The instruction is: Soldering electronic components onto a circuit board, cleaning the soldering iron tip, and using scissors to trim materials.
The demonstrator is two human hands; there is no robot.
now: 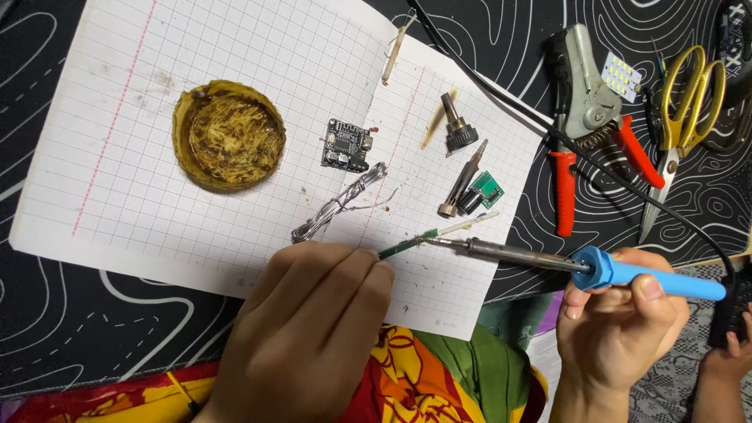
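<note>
My left hand [309, 329] pinches a thin green strip, a small circuit board held edge-on [407, 245], at the near edge of an open squared notebook [235, 55]. My right hand [619, 313] grips the blue handle of a soldering iron [548, 261]. The iron's metal tip touches the far end of the green strip. A coil of solder wire [337, 205] lies just beyond my left fingers.
On the notebook sit a round tin of yellowish flux [229, 135], a small black circuit board [347, 144], a small green module [486, 189], and spare iron tips [460, 129]. Red-handled wire strippers [583, 117], gold scissors [681, 117] and a black cable [501, 90] lie at right.
</note>
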